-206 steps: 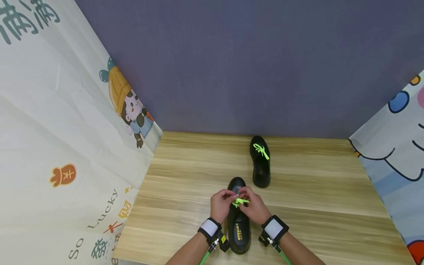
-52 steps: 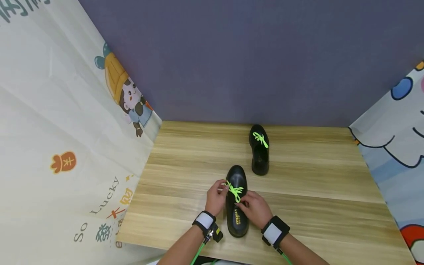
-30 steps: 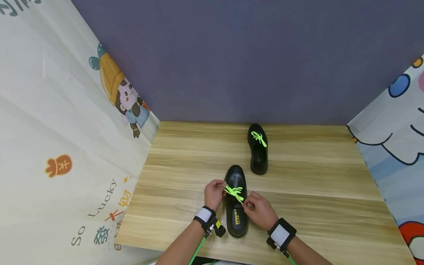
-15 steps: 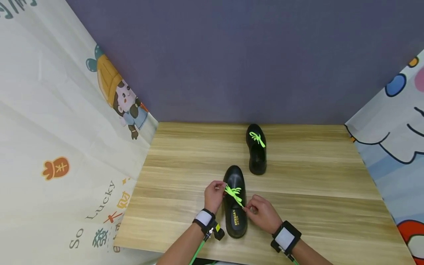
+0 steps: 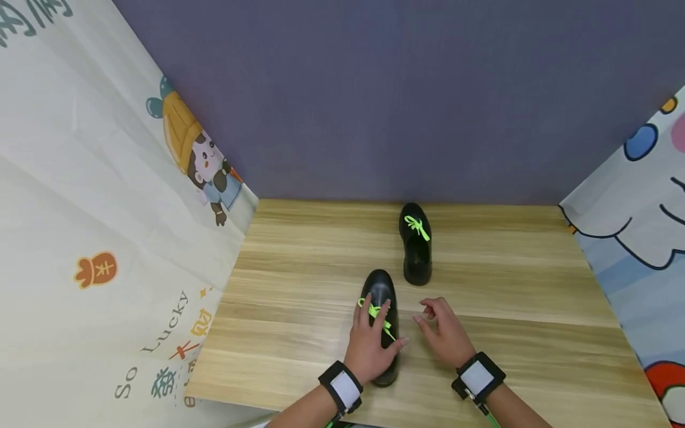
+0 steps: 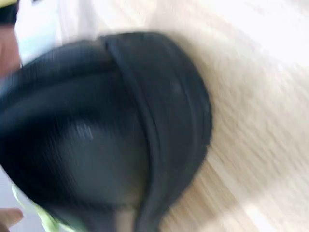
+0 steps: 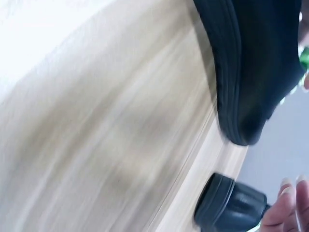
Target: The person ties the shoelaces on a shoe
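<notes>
A black shoe (image 5: 381,284) with bright green laces (image 5: 387,327) lies on the wooden table, toe pointing away. Over its laced part my left hand (image 5: 368,352) is spread with straight fingers; whether they press on it I cannot tell. To the shoe's right, apart from it, my right hand (image 5: 448,337) has loosely bent fingers and holds nothing. The left wrist view shows the shoe's heel (image 6: 176,111), blurred. In the right wrist view the shoe's side (image 7: 263,63) fills the upper right, with my right fingers (image 7: 280,212) at the lower right corner.
A second black shoe (image 5: 417,264), its green lace tied in a bow (image 5: 417,227), stands farther back and slightly right. Behind the wooden table (image 5: 299,267) rises a grey-purple wall (image 5: 407,107). Printed cloths hang at left (image 5: 128,178) and right (image 5: 642,285).
Both hands have let go of the green laces they were pinching. The left hand now spreads over the shoe; the right hand has moved away to the right and slightly forward.
</notes>
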A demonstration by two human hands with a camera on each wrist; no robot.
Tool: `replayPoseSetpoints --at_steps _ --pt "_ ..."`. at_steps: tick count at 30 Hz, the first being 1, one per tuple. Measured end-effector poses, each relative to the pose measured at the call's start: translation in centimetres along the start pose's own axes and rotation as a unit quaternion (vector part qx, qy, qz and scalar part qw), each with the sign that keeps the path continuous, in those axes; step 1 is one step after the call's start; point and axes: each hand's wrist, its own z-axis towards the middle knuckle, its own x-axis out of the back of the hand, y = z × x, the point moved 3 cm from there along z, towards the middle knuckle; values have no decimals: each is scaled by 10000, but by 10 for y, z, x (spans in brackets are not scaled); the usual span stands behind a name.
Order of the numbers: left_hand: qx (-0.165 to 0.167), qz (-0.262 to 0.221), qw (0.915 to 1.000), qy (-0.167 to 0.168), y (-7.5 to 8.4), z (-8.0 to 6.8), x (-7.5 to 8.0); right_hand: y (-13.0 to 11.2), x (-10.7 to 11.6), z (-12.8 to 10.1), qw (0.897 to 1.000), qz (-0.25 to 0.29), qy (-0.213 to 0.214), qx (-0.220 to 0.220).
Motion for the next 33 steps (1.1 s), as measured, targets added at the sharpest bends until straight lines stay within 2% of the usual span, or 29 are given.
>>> replayPoseSetpoints --at_steps 3,8,16,23,33 --pt "-161 482 9986 -116 10 -5 -7 5 4 1 9998 -29 197 55" --pt "-13 1009 9944 -299 19 -13 -17 11 6 -2 9993 -213 314 -52" --pt "19 1673 9857 -173 21 -9 -23 18 7 -3 9988 -301 388 -56" --pt "-51 1814 9834 -39 15 5 -22 21 6 -2 9982 -297 511 89" --pt "-75 1592 9872 15 2 37 -20 21 4 -3 9987 -205 467 42"
